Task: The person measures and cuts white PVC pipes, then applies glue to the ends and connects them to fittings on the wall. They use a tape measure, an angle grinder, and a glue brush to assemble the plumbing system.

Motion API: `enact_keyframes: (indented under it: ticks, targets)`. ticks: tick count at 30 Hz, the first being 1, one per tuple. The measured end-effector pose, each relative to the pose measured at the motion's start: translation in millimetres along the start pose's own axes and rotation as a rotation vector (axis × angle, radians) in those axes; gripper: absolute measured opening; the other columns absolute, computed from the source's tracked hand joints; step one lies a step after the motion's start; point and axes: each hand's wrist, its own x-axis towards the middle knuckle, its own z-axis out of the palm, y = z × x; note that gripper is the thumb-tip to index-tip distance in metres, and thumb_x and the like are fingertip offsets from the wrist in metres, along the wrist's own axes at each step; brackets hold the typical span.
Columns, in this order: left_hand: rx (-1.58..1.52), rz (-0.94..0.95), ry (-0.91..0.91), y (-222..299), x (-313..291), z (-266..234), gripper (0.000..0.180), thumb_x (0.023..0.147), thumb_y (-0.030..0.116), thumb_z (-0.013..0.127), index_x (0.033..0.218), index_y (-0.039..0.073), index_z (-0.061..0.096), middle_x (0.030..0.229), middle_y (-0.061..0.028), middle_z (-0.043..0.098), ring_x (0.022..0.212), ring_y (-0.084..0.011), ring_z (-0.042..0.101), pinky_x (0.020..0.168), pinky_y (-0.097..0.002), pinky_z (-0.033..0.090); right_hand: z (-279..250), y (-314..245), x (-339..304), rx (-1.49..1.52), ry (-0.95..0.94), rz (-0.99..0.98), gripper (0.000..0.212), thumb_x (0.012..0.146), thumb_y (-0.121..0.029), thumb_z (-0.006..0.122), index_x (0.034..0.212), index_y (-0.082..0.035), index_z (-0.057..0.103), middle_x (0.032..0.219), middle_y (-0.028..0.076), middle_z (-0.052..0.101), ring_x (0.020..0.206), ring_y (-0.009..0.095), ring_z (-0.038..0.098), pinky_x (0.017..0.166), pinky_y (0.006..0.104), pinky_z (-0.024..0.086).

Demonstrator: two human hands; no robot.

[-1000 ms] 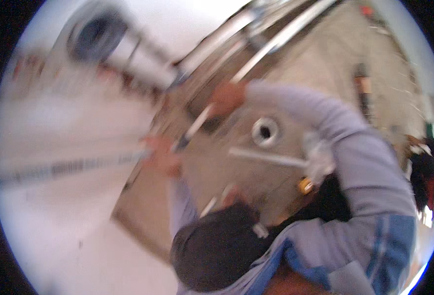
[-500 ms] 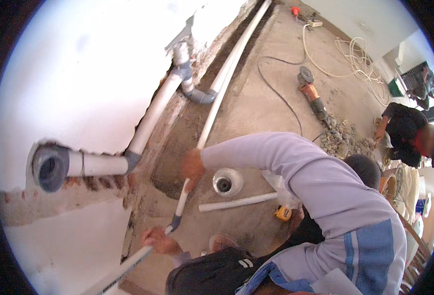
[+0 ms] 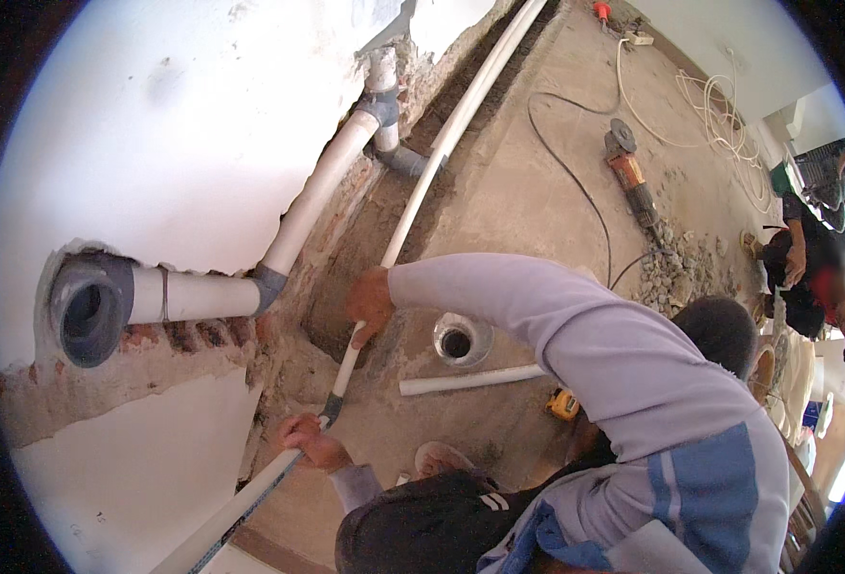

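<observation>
My right hand (image 3: 371, 304) is wrapped around a long thin white pipe (image 3: 405, 231), which slants away along the trench. At the pipe's near end is a grey bent fitting (image 3: 331, 409). Just below it, my left hand (image 3: 310, 442) closes round the end of another white pipe (image 3: 236, 512), which carries a printed strip and runs to the lower left. The left fingers partly cover where this pipe meets the fitting. Beside my right forearm stands a round, shiny collar with a dark hole (image 3: 456, 341), and a short white pipe (image 3: 470, 380) lies nearby.
A thick white drainpipe (image 3: 322, 196) with grey elbows follows the broken wall at left. An angle grinder (image 3: 630, 177) lies on the floor beside rubble (image 3: 681, 273); a yellow tape measure (image 3: 563, 404) is near my leg. White cable (image 3: 724, 115) coils farther back. Another person (image 3: 805, 263) is at far right.
The scene has shifted slightly to the right in view. Both my hands keep their hold on the pipes. The other person's arm at far right has changed position.
</observation>
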Motion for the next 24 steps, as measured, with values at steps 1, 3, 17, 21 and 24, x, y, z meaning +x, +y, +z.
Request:
enact_keyframes:
  ticks: [1, 3, 17, 21, 24]
  targets:
    - [0.014, -0.019, 0.026, -15.1, -4.1, -3.6, 0.04, 0.102, 0.042, 0.041, 0.097, 0.003, 0.05, 0.076, -0.0047, 0.048, 0.064, -0.0164, 0.048, 0.061, -0.03, 0.044, -2.6, -0.6, -1.8, -0.01, -0.025, 0.036, 0.079, 0.086, -0.075, 0.041, 0.091, -0.002, 0.071, 0.09, 0.02, 0.07, 0.088, 0.04, 0.067, 0.076, 0.05, 0.053]
    - [-0.018, -0.081, 0.116, -43.8, -16.1, -21.5, 0.037, 0.102, 0.04, 0.042, 0.097, 0.004, 0.05, 0.078, -0.0051, 0.05, 0.065, -0.0174, 0.05, 0.062, -0.0307, 0.045, 4.9, -8.1, -2.6, -0.031, -0.057, 0.007, 0.08, 0.086, -0.076, 0.039, 0.092, -0.002, 0.071, 0.09, 0.02, 0.07, 0.088, 0.039, 0.067, 0.076, 0.0498, 0.053]
    - [-0.188, -0.115, -0.114, -2.7, 33.8, 34.4, 0.021, 0.097, 0.026, 0.048, 0.098, 0.006, 0.055, 0.087, -0.0052, 0.057, 0.074, -0.0184, 0.056, 0.067, -0.0316, 0.047, -13.1, 34.3, -0.8, 0.072, 0.391, 0.055, 0.077, 0.082, -0.076, 0.047, 0.09, -0.004, 0.073, 0.083, 0.02, 0.069, 0.083, 0.039, 0.066, 0.076, 0.0475, 0.051]
    - [-0.119, -0.046, -0.11, 20.2, 52.0, 48.5, 0.02, 0.096, 0.025, 0.05, 0.095, 0.006, 0.056, 0.083, -0.0055, 0.058, 0.075, -0.0198, 0.058, 0.07, -0.0315, 0.048, -36.6, 15.0, -29.5, -0.074, 0.372, 0.115, 0.069, 0.088, -0.068, 0.046, 0.092, -0.004, 0.072, 0.087, 0.02, 0.068, 0.091, 0.036, 0.065, 0.084, 0.0506, 0.047]
    - [0.029, -0.115, 0.003, -15.1, 38.9, 25.6, 0.017, 0.095, 0.02, 0.05, 0.094, 0.004, 0.056, 0.085, -0.0068, 0.058, 0.078, -0.0208, 0.059, 0.072, -0.0318, 0.049, -16.7, 29.7, -39.2, -0.162, 0.537, 0.191, 0.054, 0.089, -0.056, 0.054, 0.1, -0.005, 0.07, 0.105, 0.02, 0.064, 0.107, 0.035, 0.058, 0.092, 0.0508, 0.042]
